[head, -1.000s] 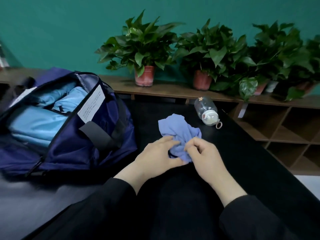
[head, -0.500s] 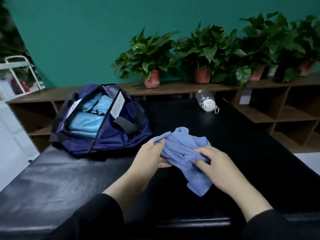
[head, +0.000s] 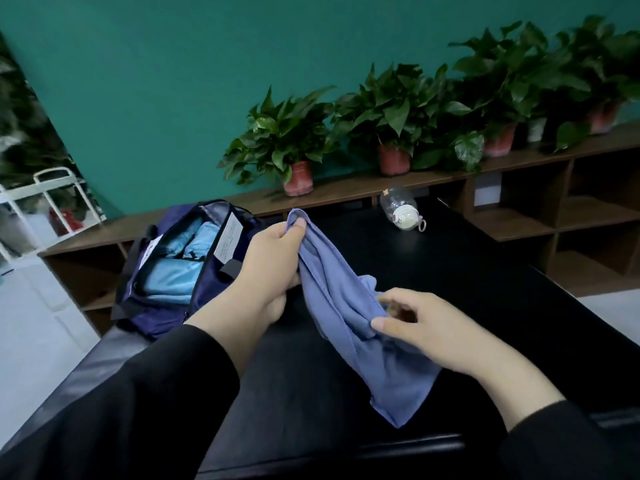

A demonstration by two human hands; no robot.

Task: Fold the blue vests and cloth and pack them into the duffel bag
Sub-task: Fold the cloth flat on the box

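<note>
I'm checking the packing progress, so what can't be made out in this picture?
Head view only:
- Navy duffel bag: its near end is hidden by the left hand and sleeve.
- White label on the bag: print too small.
- Light-blue folded vests: number unclear, bag walls hide them.
- Blue-violet cloth: bunched, right hand covers part.
</note>
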